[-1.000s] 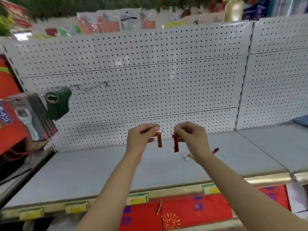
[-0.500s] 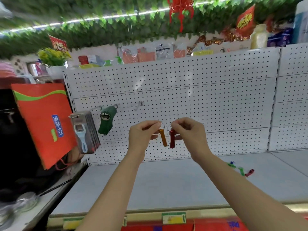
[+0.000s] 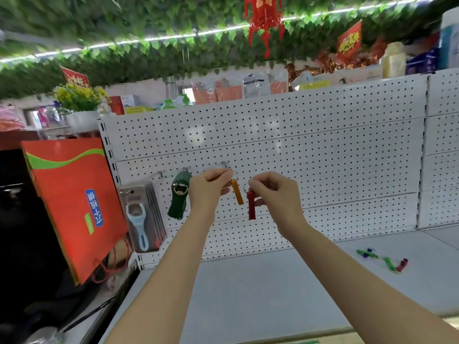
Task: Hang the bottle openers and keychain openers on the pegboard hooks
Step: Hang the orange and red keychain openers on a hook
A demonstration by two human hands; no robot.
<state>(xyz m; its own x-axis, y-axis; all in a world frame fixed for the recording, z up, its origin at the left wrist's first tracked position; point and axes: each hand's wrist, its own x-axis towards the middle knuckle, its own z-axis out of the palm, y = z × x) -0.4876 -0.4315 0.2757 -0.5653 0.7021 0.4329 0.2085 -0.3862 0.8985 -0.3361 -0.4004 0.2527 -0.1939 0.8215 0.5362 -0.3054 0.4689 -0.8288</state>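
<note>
My left hand [image 3: 208,186] pinches the ring of an orange keychain opener [image 3: 237,191], held up just under a bare metal hook [image 3: 225,165] on the white pegboard [image 3: 310,155]. My right hand [image 3: 274,192] pinches the ring of a red keychain opener [image 3: 251,205], which dangles to the right of the orange one. Green bottle openers [image 3: 179,195] hang on a hook to the left. Further left hangs a stack of carded blue-handled openers [image 3: 141,216]. Several green, blue and red keychain openers [image 3: 383,260] lie on the shelf at the right.
A grey shelf [image 3: 260,289] runs under the pegboard. A red paper bag [image 3: 72,202] hangs at the left beside a dark counter. Packaged goods and a flower pot [image 3: 83,119] sit on top of the pegboard. Leafy garlands and red decorations hang overhead.
The view has tilted up and swung left. Both hands have risen with the orange and red openers to the level of the pegboard hooks, the left hand now just under the bare hook.
</note>
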